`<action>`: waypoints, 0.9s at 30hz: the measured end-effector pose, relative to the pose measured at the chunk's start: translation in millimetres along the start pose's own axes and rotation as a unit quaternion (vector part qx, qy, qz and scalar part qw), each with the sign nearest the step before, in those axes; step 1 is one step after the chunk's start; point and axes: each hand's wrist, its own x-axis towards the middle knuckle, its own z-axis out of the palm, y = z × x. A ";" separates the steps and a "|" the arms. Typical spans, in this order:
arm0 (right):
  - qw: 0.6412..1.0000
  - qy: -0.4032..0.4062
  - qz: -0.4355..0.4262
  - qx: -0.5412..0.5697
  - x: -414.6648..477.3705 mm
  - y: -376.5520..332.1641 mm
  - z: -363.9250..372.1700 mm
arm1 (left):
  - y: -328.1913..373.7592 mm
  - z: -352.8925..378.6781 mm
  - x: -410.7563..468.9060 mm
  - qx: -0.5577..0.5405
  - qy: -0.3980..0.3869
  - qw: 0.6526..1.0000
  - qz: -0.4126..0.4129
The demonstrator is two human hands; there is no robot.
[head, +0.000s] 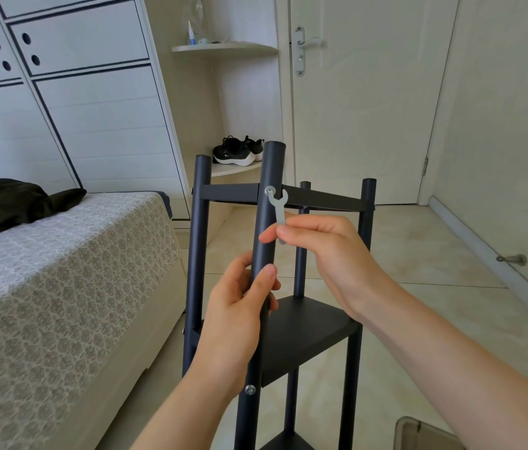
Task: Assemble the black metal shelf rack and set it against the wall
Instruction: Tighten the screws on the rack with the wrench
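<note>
The black metal shelf rack [301, 329] stands upright on the floor in front of me, with four round posts and flat black shelves. My left hand [240, 306] grips the nearest post [272, 170] about halfway between the top two shelves. My right hand [324, 254] pinches the lower end of a small flat silver wrench [278, 207]. The wrench's open jaw sits by a silver bolt [269, 190] in the near post at the top shelf [230, 190]. Another silver bolt [250, 389] shows lower on the same post.
A bed [61, 280] with a patterned cover and dark clothing [12, 203] lies left of the rack. White cabinets [77, 108] stand behind it. A corner shelf holds black shoes [236, 151]. A closed door [363, 92] is beyond, a doorstop [512, 259] on the right wall, tiled floor [418, 254] to the right.
</note>
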 end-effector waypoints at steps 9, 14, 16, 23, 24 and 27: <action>1.000 -0.010 -0.016 0.005 -0.3 0.5 1.6 | 0.1 -3.8 0.0 0.004 0.003 1.000 -0.002; 1.000 -0.005 -0.004 -0.002 -1.0 -0.4 2.0 | -0.5 -4.3 1.4 -0.001 -0.001 1.000 -0.011; 1.000 0.003 0.006 -0.011 -0.7 0.4 3.0 | -0.6 -5.9 2.8 0.004 -0.003 1.000 -0.011; 0.992 0.082 0.086 -0.044 2.4 13.6 1.3 | 4.5 -16.1 7.7 0.069 -0.002 0.998 0.009; 0.990 0.089 0.098 -0.054 3.6 15.9 0.9 | 5.7 -17.5 8.6 0.077 -0.006 0.997 0.015; 0.984 0.102 0.133 -0.054 5.8 21.8 2.9 | 7.6 -21.6 8.3 0.085 -0.021 0.996 0.017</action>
